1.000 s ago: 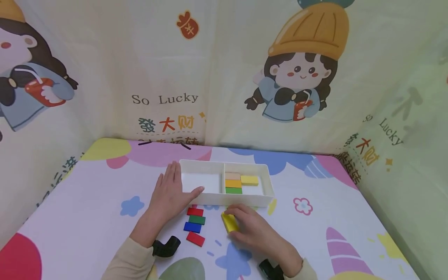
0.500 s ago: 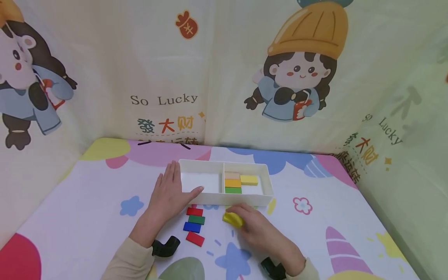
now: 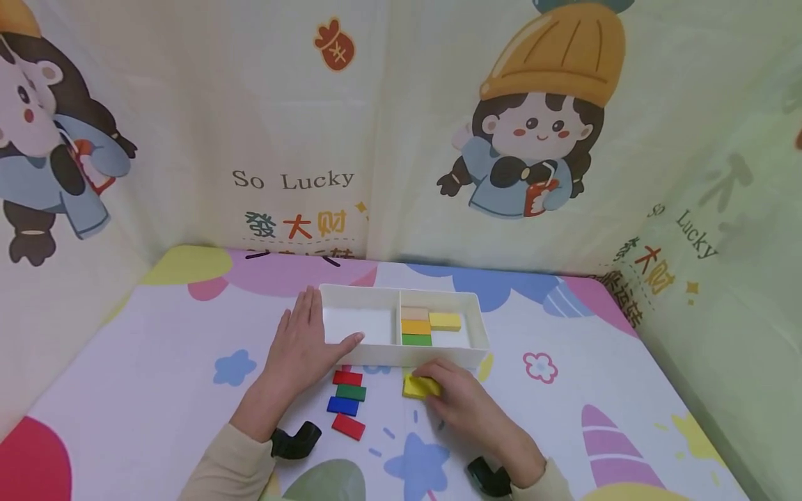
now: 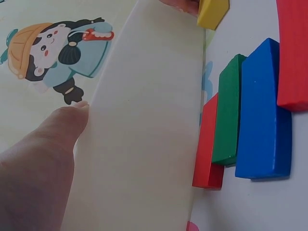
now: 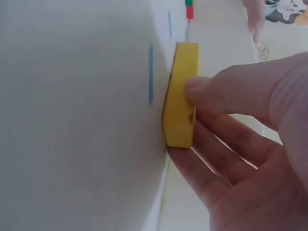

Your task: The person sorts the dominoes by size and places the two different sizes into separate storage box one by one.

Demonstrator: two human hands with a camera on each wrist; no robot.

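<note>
In the head view my left hand [image 3: 305, 355] lies along the left end of the white two-part box [image 3: 376, 356], fingers straight, thumb over its front wall. My right hand [image 3: 460, 396] pinches a yellow block [image 3: 416, 387] just in front of the box's right half. Seen from the right wrist, the thumb presses one face of that yellow block [image 5: 182, 96] and the fingers lie behind it. Between the hands, a loose column holds a red block [image 3: 347, 378], a green block [image 3: 351, 393], a blue block [image 3: 343, 406] and a nearer red block [image 3: 348, 427].
The box's right compartment holds a beige block [image 3: 415, 314], an orange block [image 3: 416, 327], a green block [image 3: 416, 340] and a pale yellow block [image 3: 445, 321]. A divider [image 3: 399, 316] splits the box. Printed curtains stand behind the patterned tabletop [image 3: 501, 431].
The yellow block has turned from slanting lengthwise to lying crosswise, and has shifted slightly right with my right hand. My left hand stays at the box's end.
</note>
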